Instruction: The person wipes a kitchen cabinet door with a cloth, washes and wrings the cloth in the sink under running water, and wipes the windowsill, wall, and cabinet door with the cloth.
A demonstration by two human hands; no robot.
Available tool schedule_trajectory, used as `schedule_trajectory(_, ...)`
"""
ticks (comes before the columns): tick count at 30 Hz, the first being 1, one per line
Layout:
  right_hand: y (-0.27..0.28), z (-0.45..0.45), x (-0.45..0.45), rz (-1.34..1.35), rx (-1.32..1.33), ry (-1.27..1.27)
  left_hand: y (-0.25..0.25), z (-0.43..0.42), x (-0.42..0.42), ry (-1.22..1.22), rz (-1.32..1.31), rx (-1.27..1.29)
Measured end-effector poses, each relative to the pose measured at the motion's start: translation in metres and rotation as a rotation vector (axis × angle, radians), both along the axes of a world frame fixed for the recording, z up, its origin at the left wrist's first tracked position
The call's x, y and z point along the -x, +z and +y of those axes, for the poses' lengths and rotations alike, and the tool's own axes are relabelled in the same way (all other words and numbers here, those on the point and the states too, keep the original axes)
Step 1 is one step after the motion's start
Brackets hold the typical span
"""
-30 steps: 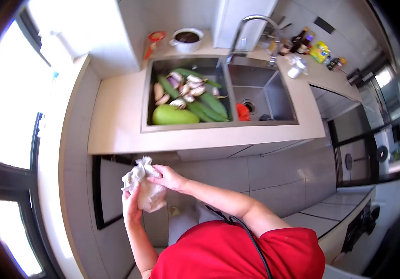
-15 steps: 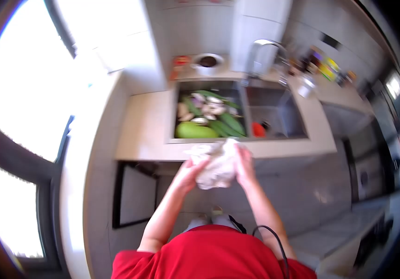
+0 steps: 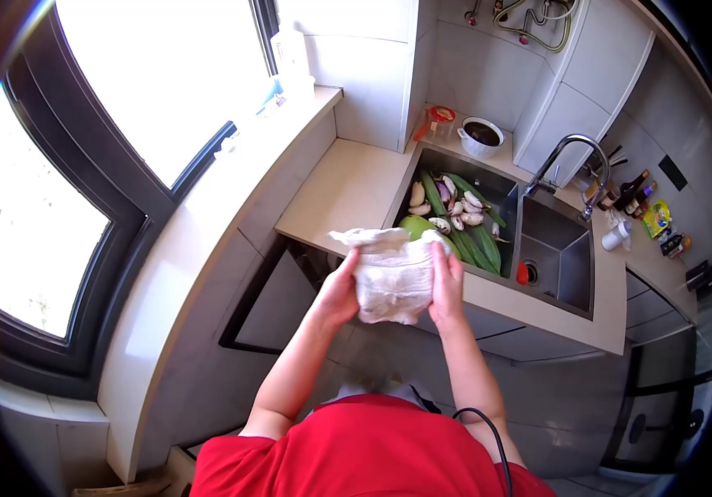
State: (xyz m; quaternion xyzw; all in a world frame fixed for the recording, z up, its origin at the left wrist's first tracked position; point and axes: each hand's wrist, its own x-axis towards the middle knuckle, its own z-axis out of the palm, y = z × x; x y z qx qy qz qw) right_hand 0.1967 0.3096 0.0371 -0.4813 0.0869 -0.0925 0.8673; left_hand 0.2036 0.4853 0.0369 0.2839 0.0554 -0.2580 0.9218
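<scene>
A white cloth [image 3: 395, 282] hangs stretched between my two hands, in front of the counter edge. My left hand [image 3: 340, 290] is closed on its left side, and my right hand [image 3: 447, 286] grips its right side. Just beyond the cloth is the left sink basin [image 3: 509, 199], holding long green gourds [image 3: 482, 248], several pale garlic-like bulbs [image 3: 470, 209] and a rounded green vegetable [image 3: 416, 225] partly covered by the cloth.
The right basin [image 3: 567, 248] has a drain and a red item [image 3: 523, 273]. A curved faucet [image 3: 575, 141] rises behind. Along the back stand a white pot [image 3: 480, 139], a red-lidded jar [image 3: 440, 120] and several bottles [image 3: 636, 192]. At left runs a windowsill [image 3: 207, 215].
My view has turned left, so the sink now appears further right. The cloth is spread wider and flatter between my hands, which still hold it.
</scene>
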Motion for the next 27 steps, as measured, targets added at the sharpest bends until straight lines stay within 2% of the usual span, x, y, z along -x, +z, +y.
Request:
schedule_trajectory(2,-0.006,0.009,-0.005,0.044,-0.064,0.047,-0.007,0.016,0.002,-0.055,0.018,0.166)
schedule_trajectory(5,-0.010,0.003,-0.013,0.070,-0.085,0.114,-0.014,0.030,0.006,-0.035,0.000,0.122)
schedule_trajectory(6,-0.007,0.001,-0.017,0.066,-0.090,0.149,-0.001,0.028,0.007,-0.013,-0.043,0.074)
schedule_trajectory(8,0.005,-0.013,-0.024,0.014,-0.109,0.266,0.017,0.021,0.004,0.047,-0.149,0.148)
schedule_trajectory(10,0.023,-0.029,-0.033,-0.018,-0.232,0.440,0.036,-0.002,-0.001,0.176,-0.096,0.285)
schedule_trajectory(12,0.023,-0.050,-0.050,0.099,-0.479,0.643,0.007,-0.022,-0.022,0.105,-0.033,0.409)
schedule_trajectory(13,0.013,-0.059,-0.058,0.112,-0.400,0.646,-0.007,-0.030,-0.032,0.163,0.028,0.320)
schedule_trajectory(14,0.013,-0.066,-0.065,0.113,-0.319,0.650,0.000,-0.040,-0.035,0.260,0.024,0.118)
schedule_trajectory(15,0.015,-0.076,-0.068,0.103,-0.169,0.630,0.008,-0.044,-0.037,0.247,-0.030,0.097)
schedule_trajectory(16,0.019,-0.087,-0.071,0.091,-0.167,0.647,0.018,-0.048,-0.037,0.236,-0.084,0.074)
schedule_trajectory(19,0.059,-0.106,-0.083,-0.080,-0.592,0.838,0.063,-0.061,-0.037,0.212,-0.166,0.085)
schedule_trajectory(20,0.039,-0.103,-0.092,-0.106,-0.668,0.821,0.069,-0.066,-0.042,0.225,-0.167,0.090)
schedule_trajectory(22,0.017,-0.081,-0.094,0.030,-0.491,0.577,0.068,-0.069,-0.061,0.232,-0.176,-0.034)
schedule_trajectory(23,0.024,-0.080,-0.100,0.027,-0.494,0.590,0.074,-0.067,-0.066,0.243,-0.182,-0.039)
schedule_trajectory(24,0.037,-0.079,-0.107,-0.157,-0.263,0.776,0.081,-0.063,-0.073,0.197,-0.216,-0.101)
schedule_trajectory(27,0.030,-0.060,-0.143,-0.378,-0.109,0.838,0.106,-0.042,-0.097,0.163,-0.287,-0.329)
